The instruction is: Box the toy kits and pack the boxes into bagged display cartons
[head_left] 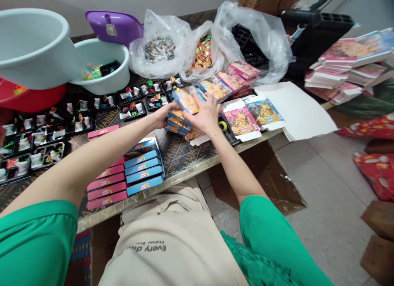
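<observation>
A blue-and-yellow printed box, slightly blurred, is tilted above a stack of similar boxes. My right hand is closed over its right side, fingers along the far edge. At its near left corner, my left hand is closed, the fingertips partly hidden between that box and the stack. Just right of my right hand lie a roll of yellow tape and flat printed cartons, one pink and one blue. Closed pink boxes and blue boxes are lined up near the table's front edge.
Black trays of small bagged items cover the left side. Behind stand pale tubs, a purple basin and plastic bags of small packets. Stacked cartons and a white sheet are on the right.
</observation>
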A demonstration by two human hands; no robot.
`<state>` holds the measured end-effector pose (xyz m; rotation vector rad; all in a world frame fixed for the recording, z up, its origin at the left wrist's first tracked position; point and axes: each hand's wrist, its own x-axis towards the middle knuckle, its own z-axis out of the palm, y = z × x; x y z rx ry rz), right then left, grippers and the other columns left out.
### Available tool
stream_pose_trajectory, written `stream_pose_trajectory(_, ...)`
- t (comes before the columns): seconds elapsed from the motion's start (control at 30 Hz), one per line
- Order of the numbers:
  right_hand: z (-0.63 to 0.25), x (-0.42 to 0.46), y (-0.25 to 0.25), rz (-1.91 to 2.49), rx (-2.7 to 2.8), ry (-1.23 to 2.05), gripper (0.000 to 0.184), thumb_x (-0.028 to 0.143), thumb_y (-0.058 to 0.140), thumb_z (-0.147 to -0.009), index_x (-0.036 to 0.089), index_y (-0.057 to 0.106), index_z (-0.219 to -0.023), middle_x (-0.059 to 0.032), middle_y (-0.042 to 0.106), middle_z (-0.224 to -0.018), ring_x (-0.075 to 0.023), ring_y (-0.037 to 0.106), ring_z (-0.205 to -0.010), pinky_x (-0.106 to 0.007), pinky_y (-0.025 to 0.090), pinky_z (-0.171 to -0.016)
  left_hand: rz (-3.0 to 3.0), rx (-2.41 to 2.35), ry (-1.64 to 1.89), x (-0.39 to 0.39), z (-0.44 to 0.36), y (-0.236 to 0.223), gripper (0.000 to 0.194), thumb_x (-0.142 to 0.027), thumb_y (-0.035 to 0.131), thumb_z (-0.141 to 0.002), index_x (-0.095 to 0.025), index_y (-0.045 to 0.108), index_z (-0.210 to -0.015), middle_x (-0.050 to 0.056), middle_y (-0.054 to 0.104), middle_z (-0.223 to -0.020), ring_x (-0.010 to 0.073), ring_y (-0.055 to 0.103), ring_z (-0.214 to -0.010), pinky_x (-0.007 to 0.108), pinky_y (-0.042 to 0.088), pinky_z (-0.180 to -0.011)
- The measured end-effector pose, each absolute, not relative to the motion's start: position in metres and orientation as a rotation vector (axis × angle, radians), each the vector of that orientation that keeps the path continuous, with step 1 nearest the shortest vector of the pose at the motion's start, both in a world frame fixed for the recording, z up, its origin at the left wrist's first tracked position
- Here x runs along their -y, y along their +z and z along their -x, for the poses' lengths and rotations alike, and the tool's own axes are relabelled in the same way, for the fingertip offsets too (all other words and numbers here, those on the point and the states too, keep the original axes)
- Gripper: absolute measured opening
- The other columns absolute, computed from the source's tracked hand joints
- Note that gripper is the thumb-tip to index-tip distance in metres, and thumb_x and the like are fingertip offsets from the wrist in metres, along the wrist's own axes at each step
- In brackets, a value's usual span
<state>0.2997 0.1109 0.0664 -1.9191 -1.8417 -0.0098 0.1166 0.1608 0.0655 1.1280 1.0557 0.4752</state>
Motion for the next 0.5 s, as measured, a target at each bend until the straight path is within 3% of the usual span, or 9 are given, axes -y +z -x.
stream_pose_trajectory(0.13, -0.272, -0.094, 0.048, 1.865, 1.836, 0.246, 0.106, 0.091, 0.042, -0.078, 0.017, 0.041, -0.154, -0.0243, 0.046, -0.146, -0.0432, 0.042, -0.135, -0.062, 0.039, -0.106, -1.040, -1.032, 0.485, -0.154, -0.117, 0.066, 0.065, -0.076, 0.061, -0.067, -0.023, 0.070, -0.102, 0.007, 0.078, -0.096, 0.0336, 0.074, -0.099, 0.049, 0.061, -0.087)
stream_pose_trajectory(0.2, -0.269, -0.091, 0.044, 1.776, 1.852, 0.300, 0.105, 0.092, 0.034, -0.080, 0.017, 0.044, -0.152, -0.0230, 0.047, -0.145, -0.0406, 0.044, -0.136, -0.059, 0.040, -0.107, -1.023, -1.077, 0.440, -0.155, -0.116, 0.063, 0.058, -0.067, 0.070, -0.064, -0.023, 0.070, -0.101, 0.006, 0.078, -0.097, 0.0310, 0.074, -0.096, 0.045, 0.061, -0.087)
stream_pose_trajectory(0.33, -0.287, -0.086, 0.044, 1.537, 1.740, 0.436, 0.097, 0.091, 0.019, -0.084, 0.020, 0.065, -0.132, -0.0166, 0.056, -0.133, -0.0321, 0.055, -0.127, -0.050, 0.045, -0.107, -1.012, -1.251, 0.370, -0.162, -0.112, 0.063, 0.052, -0.044, 0.076, -0.052, -0.020, 0.069, -0.098, 0.009, 0.075, -0.092, 0.0308, 0.072, -0.089, 0.047, 0.060, -0.086)
stream_pose_trajectory(0.4, -0.305, -0.082, 0.043, 1.439, 1.532, 0.474, 0.093, 0.089, 0.019, -0.086, 0.023, 0.068, -0.129, -0.0144, 0.059, -0.131, -0.0287, 0.058, -0.126, -0.047, 0.046, -0.108, -1.110, -1.186, 0.348, -0.165, -0.109, 0.071, 0.067, -0.038, 0.076, -0.049, -0.021, 0.065, -0.114, 0.010, 0.075, -0.099, 0.0326, 0.071, -0.094, 0.049, 0.059, -0.089)
stream_pose_trajectory(0.5, -0.329, -0.069, 0.039, 1.291, 1.249, 0.562, 0.091, 0.088, 0.017, -0.086, 0.031, 0.048, -0.149, -0.0109, 0.051, -0.150, -0.0274, 0.053, -0.137, -0.048, 0.043, -0.113, -1.504, -1.020, 0.300, -0.162, -0.114, 0.093, 0.109, -0.031, 0.079, -0.048, -0.026, 0.040, -0.149, 0.010, 0.066, -0.127, 0.0350, 0.065, -0.116, 0.049, 0.052, -0.101)
